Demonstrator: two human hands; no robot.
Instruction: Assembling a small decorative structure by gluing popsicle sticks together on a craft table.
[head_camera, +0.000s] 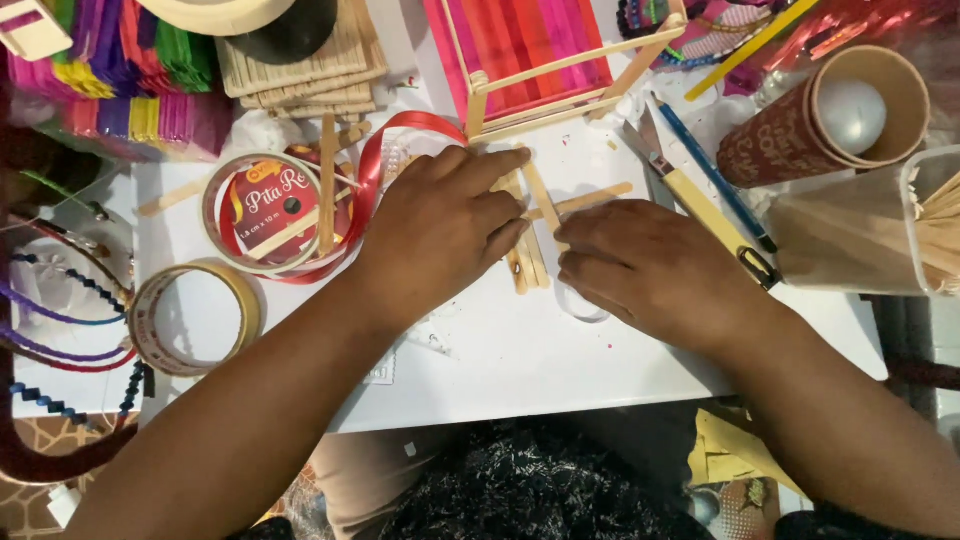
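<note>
My left hand (440, 225) lies palm down on a small cluster of plain wooden craft sticks (530, 262) at the middle of the white table (500, 350), fingers pressing on them. My right hand (650, 268) rests beside it, fingertips touching the same sticks from the right. One stick (590, 200) pokes out sideways between the hands. Whether either hand grips a stick is hidden by the fingers.
A stick frame with pink and red slats (530, 50) stands behind. Red ribbon spool (270, 205) and tape roll (195, 315) lie left. Utility knife (690, 195), blue pencil (715, 175), paper cup (830, 110) and a clear box of sticks (880, 230) sit right. Coloured stick bundles (120, 70) at far left.
</note>
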